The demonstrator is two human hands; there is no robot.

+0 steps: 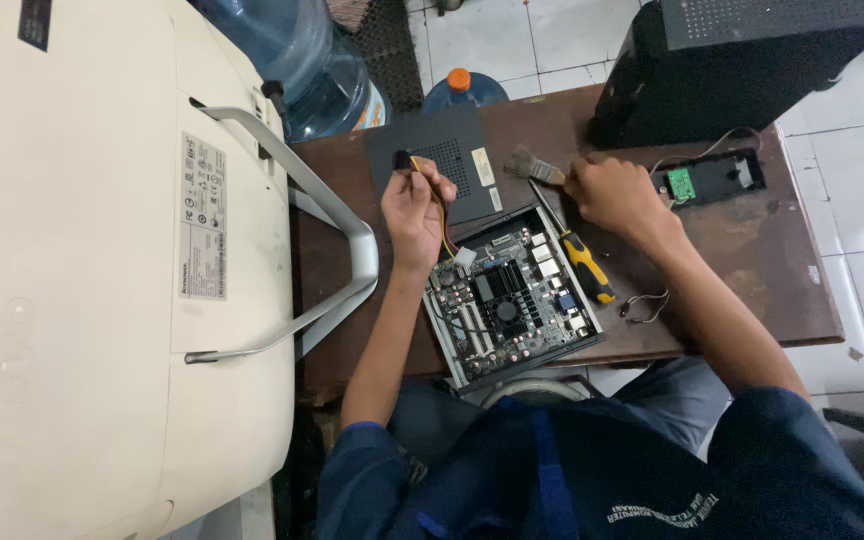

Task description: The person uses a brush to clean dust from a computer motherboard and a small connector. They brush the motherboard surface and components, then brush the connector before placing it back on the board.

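An open small computer case with a green-and-black circuit board [512,300] lies on a brown wooden table [752,270]. My left hand [414,212] holds up a black plug on a red, yellow and black cable [444,222] that runs down to a white connector at the board. My right hand [612,195] grips a small brush [532,168] with pale bristles, held just beyond the case. A screwdriver with a yellow and black handle [582,265] rests across the case's right edge.
The case's black lid [452,150] lies behind the board. A black tower [732,60] stands at back right, a small black part with a green board [707,180] beside it. A large white machine with a metal stand [342,240] fills the left. Water bottles [302,55] stand behind.
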